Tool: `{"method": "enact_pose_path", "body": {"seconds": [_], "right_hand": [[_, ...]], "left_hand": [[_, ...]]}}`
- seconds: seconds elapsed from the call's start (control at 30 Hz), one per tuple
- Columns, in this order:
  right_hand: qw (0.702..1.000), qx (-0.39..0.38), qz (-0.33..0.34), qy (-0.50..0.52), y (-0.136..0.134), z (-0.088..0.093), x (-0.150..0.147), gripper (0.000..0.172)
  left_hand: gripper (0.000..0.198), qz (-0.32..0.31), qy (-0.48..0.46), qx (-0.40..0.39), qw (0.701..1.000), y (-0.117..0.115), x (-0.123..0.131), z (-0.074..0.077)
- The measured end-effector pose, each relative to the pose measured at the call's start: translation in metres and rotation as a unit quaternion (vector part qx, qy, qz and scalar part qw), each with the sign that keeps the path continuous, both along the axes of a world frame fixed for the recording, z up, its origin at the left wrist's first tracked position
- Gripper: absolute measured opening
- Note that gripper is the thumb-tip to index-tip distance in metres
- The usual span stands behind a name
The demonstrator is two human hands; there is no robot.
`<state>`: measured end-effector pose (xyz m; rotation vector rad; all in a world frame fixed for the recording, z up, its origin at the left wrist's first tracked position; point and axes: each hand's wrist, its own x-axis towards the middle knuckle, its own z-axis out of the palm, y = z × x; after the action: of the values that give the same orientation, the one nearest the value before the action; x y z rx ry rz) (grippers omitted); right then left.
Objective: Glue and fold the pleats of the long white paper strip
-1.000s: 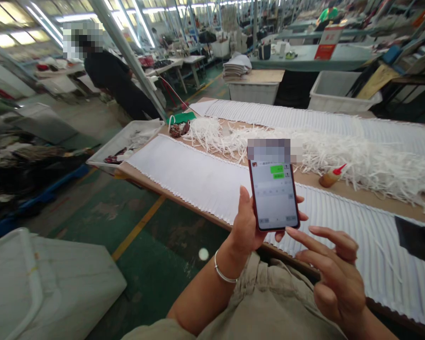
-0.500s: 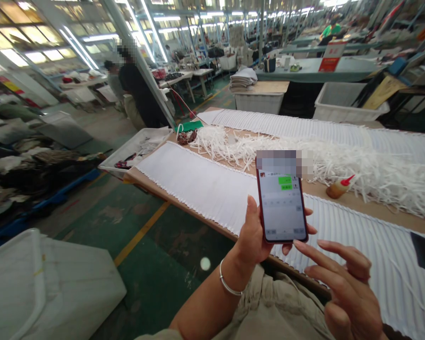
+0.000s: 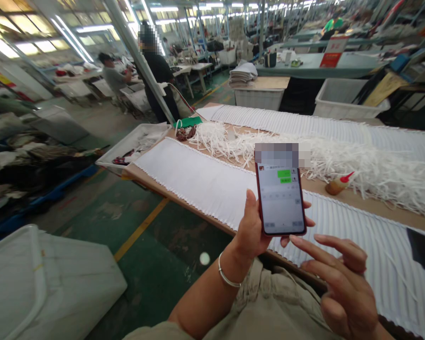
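Note:
My left hand [image 3: 253, 229] is wrapped round a smartphone [image 3: 281, 200], thumb along its left edge and fingertips showing at the right. The lit screen has a chat with green message bubbles; its top part is blurred out. My right hand [image 3: 343, 274] is just below the phone's lower right corner, fingers apart and holding nothing, index fingertip near the bottom edge. Beneath both hands lies a long row of overlapping white fabric pieces [image 3: 340, 231] along the table's near edge. Behind the phone is a heap of white strips [image 3: 233, 141].
A small bottle with a red tip [image 3: 340, 183] stands tilted by the strips. Dark cloth [image 3: 423, 250] lies at the right. A white bin [image 3: 56, 283] is at lower left, another tub [image 3: 102, 153] at the table's left end. Two people [image 3: 156, 71] are beyond.
The phone and both hands appear slightly higher in view. The person in dark clothes beyond the post has shifted right, leaving the seated person more visible.

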<state>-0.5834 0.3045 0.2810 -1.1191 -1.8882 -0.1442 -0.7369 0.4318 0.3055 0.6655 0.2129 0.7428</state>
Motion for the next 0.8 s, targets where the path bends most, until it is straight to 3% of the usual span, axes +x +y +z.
{"method": "enact_pose_path", "body": {"seconds": [0.3,0.53,0.8], "right_hand": [[1.0,-0.006,0.007,-0.007,0.01,0.014,-0.026,0.043],[0.998,0.01,-0.06,-0.009,0.001,0.012,-0.001,0.039],[0.999,-0.015,-0.047,-0.021,-0.006,0.006,-0.001,0.036]], "left_hand": [[0.101,0.006,-0.001,-0.081,0.997,-0.005,0.006,0.009],[0.107,-0.004,0.011,-0.03,0.999,-0.006,0.001,0.003],[0.108,-0.014,0.017,-0.038,0.999,-0.007,0.002,0.001]]}}
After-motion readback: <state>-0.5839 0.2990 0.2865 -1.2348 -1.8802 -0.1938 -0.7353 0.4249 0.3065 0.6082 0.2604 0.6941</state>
